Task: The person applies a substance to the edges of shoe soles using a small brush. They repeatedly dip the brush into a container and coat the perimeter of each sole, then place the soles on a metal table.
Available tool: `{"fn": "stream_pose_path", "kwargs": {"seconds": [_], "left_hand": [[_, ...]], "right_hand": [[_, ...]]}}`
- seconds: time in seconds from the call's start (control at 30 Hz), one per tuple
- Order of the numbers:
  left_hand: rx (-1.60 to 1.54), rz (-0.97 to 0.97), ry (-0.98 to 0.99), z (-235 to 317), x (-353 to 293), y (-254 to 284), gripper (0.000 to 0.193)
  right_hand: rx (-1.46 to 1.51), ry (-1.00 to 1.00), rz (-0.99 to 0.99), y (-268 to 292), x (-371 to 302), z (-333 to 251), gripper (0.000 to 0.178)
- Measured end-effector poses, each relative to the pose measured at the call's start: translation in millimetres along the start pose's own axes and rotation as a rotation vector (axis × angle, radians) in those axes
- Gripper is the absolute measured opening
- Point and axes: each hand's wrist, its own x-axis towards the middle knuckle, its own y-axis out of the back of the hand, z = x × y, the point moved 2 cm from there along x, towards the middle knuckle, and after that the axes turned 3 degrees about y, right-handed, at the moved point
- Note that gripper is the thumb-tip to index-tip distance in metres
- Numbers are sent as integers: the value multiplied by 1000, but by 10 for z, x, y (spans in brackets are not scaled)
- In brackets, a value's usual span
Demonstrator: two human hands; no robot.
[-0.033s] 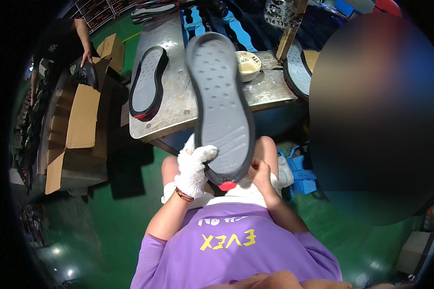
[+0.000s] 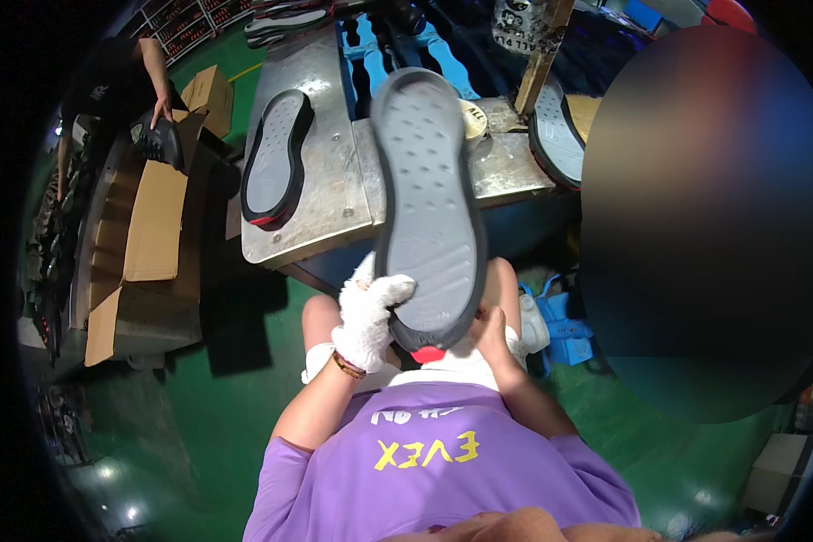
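A shoe sole (image 2: 429,208) with a grey dimpled inside, black rim and a red patch at the heel is held up in front of me, heel end toward me. My left hand (image 2: 367,316), in a white glove, grips it at the heel's left side with the thumb over the edge. Close to the heel's right edge is my bare right hand (image 2: 490,339), fingers curled; the sole partly hides them, and what they hold, if anything, cannot be made out. A similar sole (image 2: 277,163) lies on the metal table to the left.
The metal table (image 2: 339,194) bears a pale bowl (image 2: 476,122), partly behind the raised sole, and another sole (image 2: 558,135) at right. Blue racks (image 2: 447,63) stand beyond. At left, a person's hand (image 2: 162,110) holds a dark shoe over an open carton (image 2: 156,221). A blue container (image 2: 565,325) sits right of my knees.
The held sole has shifted slightly right and toward me, covering more of the bowl. My left hand has moved along with it.
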Motion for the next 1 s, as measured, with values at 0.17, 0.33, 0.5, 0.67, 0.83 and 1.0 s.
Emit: {"fn": "stream_pose_path", "kwargs": {"seconds": [0.17,0.33,0.5,0.67,0.83,1.0], "left_hand": [[164,-365,133,-349,329,-393,40],[451,-456,-60,-414,910,-1060,24],[634,-486,-237,-389,1710,-1967,36],[-119,-447,243,-598,2467,-2824,47],[541,-683,66,-471,1871,-2533,31],[876,-397,-1108,100,1750,-1041,32]], "right_hand": [[-96,132,57,-20,109,82,17],[0,37,-6,-87,48,297,21],[86,-148,-59,-114,53,443,28],[97,-149,-57,-13,88,105,24],[208,-61,55,-168,125,490,13],[291,-60,36,-209,183,460,16]]}}
